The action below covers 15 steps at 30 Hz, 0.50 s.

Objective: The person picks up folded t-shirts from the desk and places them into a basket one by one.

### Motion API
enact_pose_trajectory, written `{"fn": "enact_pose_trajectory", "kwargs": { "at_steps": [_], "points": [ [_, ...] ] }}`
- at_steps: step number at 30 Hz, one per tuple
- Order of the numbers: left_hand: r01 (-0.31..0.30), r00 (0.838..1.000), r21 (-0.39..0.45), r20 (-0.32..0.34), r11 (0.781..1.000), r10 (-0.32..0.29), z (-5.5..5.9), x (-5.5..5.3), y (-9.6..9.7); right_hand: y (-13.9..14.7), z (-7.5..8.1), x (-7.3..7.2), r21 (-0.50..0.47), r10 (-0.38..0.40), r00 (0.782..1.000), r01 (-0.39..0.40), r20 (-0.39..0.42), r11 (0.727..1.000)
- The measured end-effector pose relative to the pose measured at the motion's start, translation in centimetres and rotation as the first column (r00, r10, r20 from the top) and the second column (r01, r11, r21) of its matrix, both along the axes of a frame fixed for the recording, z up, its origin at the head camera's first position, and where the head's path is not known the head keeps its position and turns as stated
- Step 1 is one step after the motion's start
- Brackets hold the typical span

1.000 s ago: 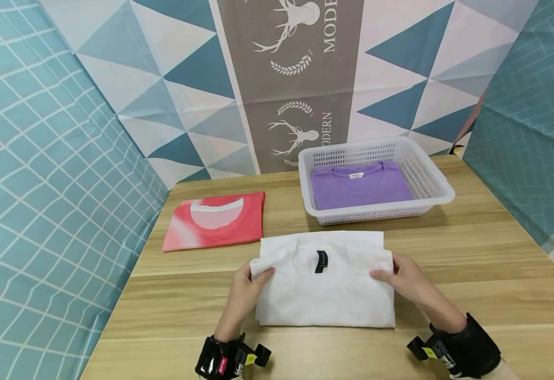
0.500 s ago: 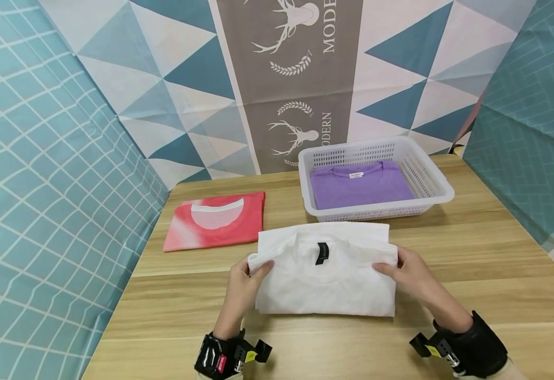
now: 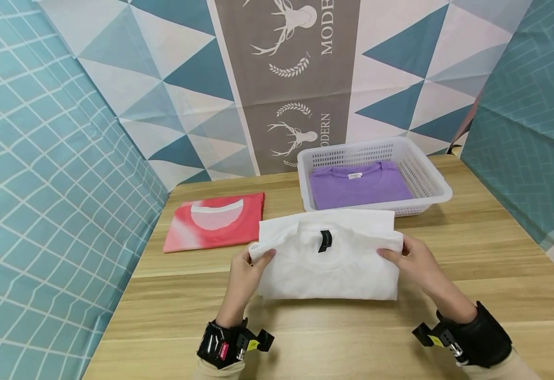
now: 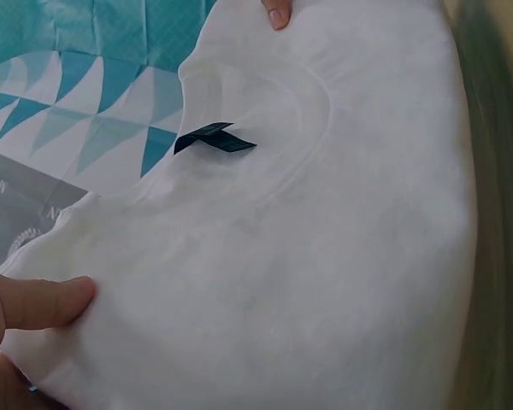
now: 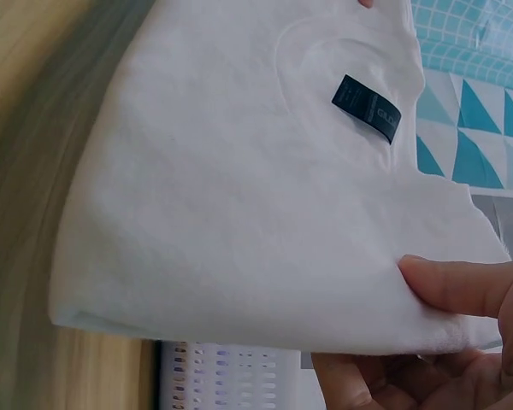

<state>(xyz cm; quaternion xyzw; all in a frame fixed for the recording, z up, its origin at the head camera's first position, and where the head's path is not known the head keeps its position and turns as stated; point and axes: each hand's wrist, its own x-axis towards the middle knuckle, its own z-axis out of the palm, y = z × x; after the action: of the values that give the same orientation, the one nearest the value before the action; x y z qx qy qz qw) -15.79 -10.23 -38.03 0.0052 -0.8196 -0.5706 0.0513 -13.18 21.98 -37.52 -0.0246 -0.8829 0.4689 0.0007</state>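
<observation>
A folded white T-shirt [image 3: 329,272] with a black neck label [image 3: 325,241] is held between both hands in the head view. My left hand [image 3: 246,269] pinches its left upper corner, thumb on top and fingers underneath. At the opposite corner my right hand [image 3: 417,261] pinches the cloth the same way. In the right wrist view, the fingers [image 5: 350,380] curl below the shirt's edge. The left wrist view shows the thumb [image 4: 56,301] pressed on the white fabric. The shirt's far edge overlaps the front of the white basket in the head view.
Behind the shirt stands a white plastic basket [image 3: 426,203] holding a folded purple T-shirt [image 3: 360,187]. A folded red and pink T-shirt [image 3: 220,221] lies on the wooden table [image 3: 172,316] at the left. Patterned cloth walls surround the table's back and sides.
Both hands have carried the white T-shirt away from the table's near side toward the basket, its far edge now overlapping the basket's front. The red and purple shirts stay put.
</observation>
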Motion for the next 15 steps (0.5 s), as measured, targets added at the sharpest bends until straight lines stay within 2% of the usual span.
{"fn": "enact_pose_trajectory", "kwargs": {
  "at_steps": [6,15],
  "points": [
    [0.004,1.000,0.001,-0.022,1.000,-0.004,0.6,-0.7,0.6,0.5,0.8,-0.5,0.016,-0.029,0.999,0.030,-0.019,0.999],
    [0.034,0.998,0.038,-0.050,0.999,-0.032,1.4,-2.0,1.5,1.2,1.7,-1.0,0.043,-0.057,0.993,0.061,-0.101,0.997]
  ]
}}
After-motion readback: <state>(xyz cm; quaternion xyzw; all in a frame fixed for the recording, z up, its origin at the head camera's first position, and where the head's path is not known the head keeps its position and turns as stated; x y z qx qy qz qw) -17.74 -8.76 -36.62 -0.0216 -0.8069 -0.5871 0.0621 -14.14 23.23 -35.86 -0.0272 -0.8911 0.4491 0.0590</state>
